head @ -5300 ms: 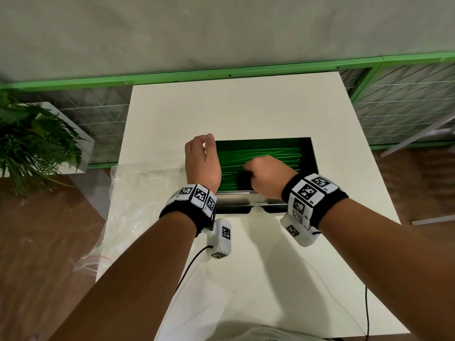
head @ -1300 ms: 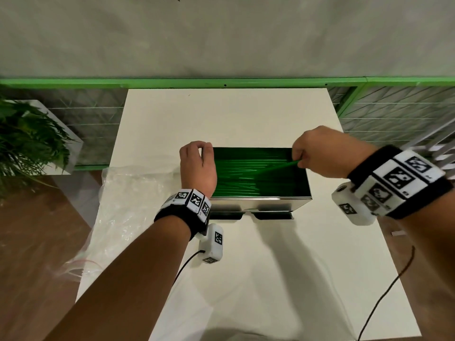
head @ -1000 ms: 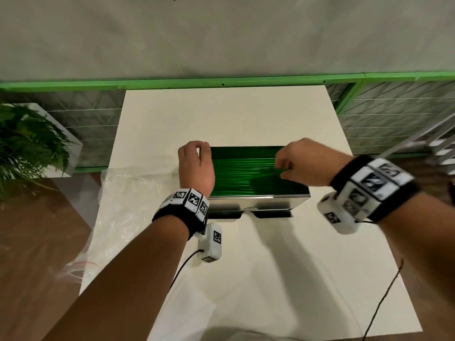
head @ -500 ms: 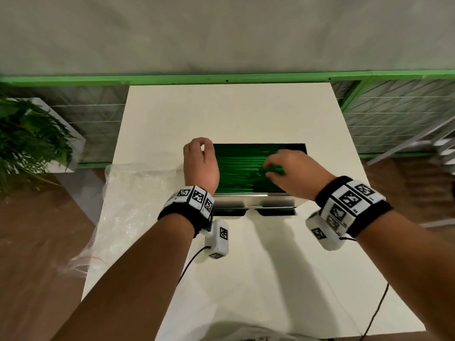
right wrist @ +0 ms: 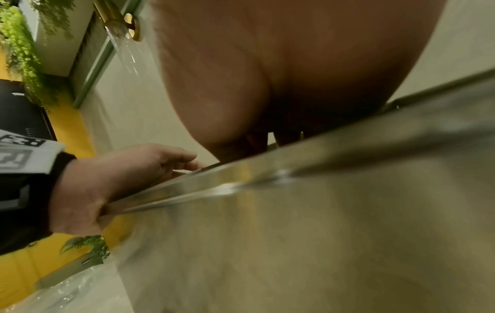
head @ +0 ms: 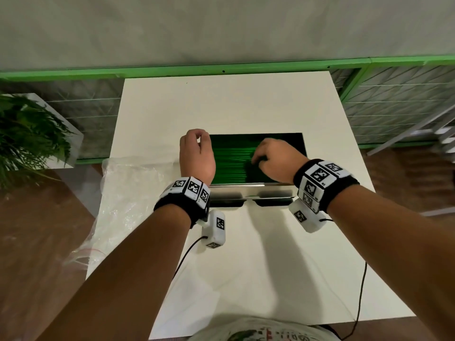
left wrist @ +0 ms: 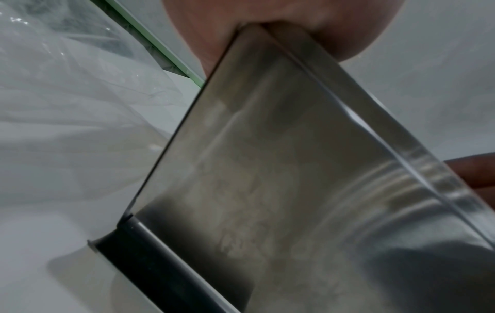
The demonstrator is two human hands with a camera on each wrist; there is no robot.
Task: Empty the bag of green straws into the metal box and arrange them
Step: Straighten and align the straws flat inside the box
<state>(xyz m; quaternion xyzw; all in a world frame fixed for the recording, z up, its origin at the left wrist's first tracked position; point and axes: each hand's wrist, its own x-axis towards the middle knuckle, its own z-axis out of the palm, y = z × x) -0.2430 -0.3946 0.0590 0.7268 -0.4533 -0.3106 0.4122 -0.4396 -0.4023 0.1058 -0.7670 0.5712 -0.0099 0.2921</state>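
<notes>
A metal box (head: 248,185) stands mid-table, filled with green straws (head: 231,158) that lie mostly lengthwise, left to right. My left hand (head: 200,139) grips the box's left rim, fingers curled over the edge. The left wrist view shows that hand (left wrist: 267,19) on the rim above the shiny box wall (left wrist: 267,169). Reaching into the right half of the box, my right hand (head: 258,159) has its fingers and thumb curled down onto the straws, seemingly pinching some. In the right wrist view the right palm (right wrist: 267,63) hides its fingertips behind the box wall (right wrist: 321,211).
The empty clear plastic bag (head: 128,193) lies crumpled on the white table (head: 246,267) left of the box, hanging over the edge. A potted plant (head: 24,134) stands on the floor at left. A green-framed rail (head: 221,68) runs behind the table. Wrist cables trail toward me.
My right hand came from the box's right end, where it pinched a straw, leftward into the box and curled down onto the straws. The left hand stayed on the left rim.
</notes>
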